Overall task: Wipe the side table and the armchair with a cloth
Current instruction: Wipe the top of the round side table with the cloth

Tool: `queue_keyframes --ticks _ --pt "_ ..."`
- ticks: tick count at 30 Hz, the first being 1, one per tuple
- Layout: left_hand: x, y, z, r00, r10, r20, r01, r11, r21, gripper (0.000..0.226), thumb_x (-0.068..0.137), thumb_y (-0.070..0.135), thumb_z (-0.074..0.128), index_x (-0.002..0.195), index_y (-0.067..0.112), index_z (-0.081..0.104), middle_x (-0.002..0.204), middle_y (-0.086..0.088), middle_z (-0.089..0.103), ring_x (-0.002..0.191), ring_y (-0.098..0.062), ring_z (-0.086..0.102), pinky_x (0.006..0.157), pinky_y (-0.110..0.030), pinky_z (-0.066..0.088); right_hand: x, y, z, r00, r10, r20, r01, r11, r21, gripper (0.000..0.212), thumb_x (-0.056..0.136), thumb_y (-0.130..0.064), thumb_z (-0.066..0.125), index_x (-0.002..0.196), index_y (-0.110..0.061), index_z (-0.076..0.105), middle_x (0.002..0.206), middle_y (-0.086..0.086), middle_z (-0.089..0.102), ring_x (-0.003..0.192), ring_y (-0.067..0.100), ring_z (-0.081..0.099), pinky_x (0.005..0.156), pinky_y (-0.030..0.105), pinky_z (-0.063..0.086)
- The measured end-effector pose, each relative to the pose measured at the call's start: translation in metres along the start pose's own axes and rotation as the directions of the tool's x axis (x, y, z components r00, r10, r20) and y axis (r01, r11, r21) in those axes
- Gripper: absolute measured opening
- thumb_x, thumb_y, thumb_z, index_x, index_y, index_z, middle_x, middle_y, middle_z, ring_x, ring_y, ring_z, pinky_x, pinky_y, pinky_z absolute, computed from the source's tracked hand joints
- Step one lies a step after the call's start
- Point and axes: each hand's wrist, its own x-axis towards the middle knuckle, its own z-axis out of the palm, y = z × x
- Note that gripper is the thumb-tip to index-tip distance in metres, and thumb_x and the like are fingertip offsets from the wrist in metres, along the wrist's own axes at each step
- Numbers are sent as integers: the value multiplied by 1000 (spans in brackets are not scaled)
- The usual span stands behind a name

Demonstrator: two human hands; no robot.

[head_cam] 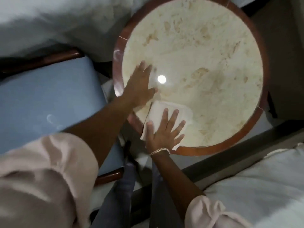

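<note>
A round side table [256, 122] with a cream marble top and a reddish-brown rim fills the upper right. A white cloth [179, 111] lies on its near left part. My right hand [166, 134] lies flat on the cloth with fingers spread, pressing it to the top. My left hand [139, 86] rests flat on the bare table top just left of the cloth, fingers together, holding nothing. The armchair [49, 99] with a blue seat and dark wooden frame stands to the left of the table.
Pale bedding [57, 20] lies beyond the armchair at the upper left. More white bedding [255, 186] sits at the lower right. A dark bed frame edge [230, 155] runs diagonally below the table. My legs in blue trousers [121, 195] stand between chair and bed.
</note>
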Motion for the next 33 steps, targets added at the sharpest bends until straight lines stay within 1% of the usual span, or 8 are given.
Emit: queue_keyframes --ticks 3,6,8,11,16,21,27,33 --pt "-71 7 26 946 21 -325 -73 986 -149 57 96 14 55 148 -6 39 158 -29 34 149 -44 29 121 -59 28 23 24 -38 977 -204 -67 211 969 125 56 96 -35 29 149 -19 38 161 13 26 148 20 23 111 57 38" --pt "-106 24 78 988 80 -131 -75 996 47 73 95 40 55 158 16 27 168 -18 13 155 -41 5 119 -70 17 93 46 -78 972 -226 -61 230 971 67 58 90 -13 35 147 -19 40 163 12 22 144 32 34 114 49 35" --pt "-112 31 102 998 21 -60 -9 980 199 88 88 66 48 160 36 7 171 -9 -9 154 -39 -15 117 -75 -4 140 44 -92 919 -368 141 387 910 -150 71 87 -4 51 151 -26 30 166 8 12 148 38 20 119 52 29" --pt "-115 36 124 985 -98 -144 130 965 227 100 77 75 52 158 42 3 172 -6 -8 155 -39 -12 113 -77 -2 186 27 -100 760 -416 499 621 692 -369 90 88 -24 65 155 -35 5 166 7 -7 150 44 2 119 59 23" --pt "-115 28 130 928 -226 -295 265 959 97 89 82 75 49 158 37 23 171 -11 10 156 -42 -1 112 -80 17 196 19 -104 690 -346 636 713 477 -514 107 86 -46 66 153 -30 -16 163 17 -19 144 59 0 114 59 33" --pt "-3 -20 61 796 -323 -512 420 903 85 85 85 77 41 156 30 32 167 -16 23 153 -48 10 118 -70 18 202 26 -100 680 -356 641 699 577 -421 109 85 -33 71 151 -36 -16 163 9 -20 143 59 -10 101 60 47" --pt "-45 4 90 788 -408 -460 488 871 63 88 87 77 36 159 28 24 169 -17 14 154 -46 -1 116 -71 21 197 22 -102 662 -345 665 734 479 -482 109 87 -46 65 151 -28 -22 162 18 -19 143 61 -1 110 60 36" --pt "20 -17 40 832 -302 -467 399 909 123 87 86 75 40 158 29 25 168 -17 17 153 -50 7 115 -73 23 200 22 -99 666 -320 673 713 540 -448 110 87 -40 67 149 -32 -24 162 13 -23 143 60 -10 95 59 52"
